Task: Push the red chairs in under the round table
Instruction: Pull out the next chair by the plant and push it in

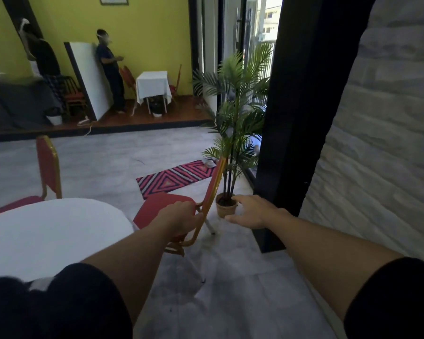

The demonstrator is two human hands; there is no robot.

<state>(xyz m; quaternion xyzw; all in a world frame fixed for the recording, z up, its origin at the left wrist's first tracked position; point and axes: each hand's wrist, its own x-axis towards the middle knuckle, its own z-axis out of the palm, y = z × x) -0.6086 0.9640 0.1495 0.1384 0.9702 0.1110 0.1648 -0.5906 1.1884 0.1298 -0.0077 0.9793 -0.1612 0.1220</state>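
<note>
A round table under a white cloth fills the lower left. A red chair with a gold frame stands at its right edge, seat partly under the cloth, backrest rising to the upper right. My left hand grips the gold frame where seat meets backrest. My right hand hovers to the right of the backrest with fingers spread, holding nothing. A second red chair stands at the table's far left side, its seat against the cloth.
A potted palm in a woven pot stands just right of the chair. A black pillar and a grey stone wall lie on the right. A zigzag rug covers the floor beyond. Two people stand far off by a small white-clothed table.
</note>
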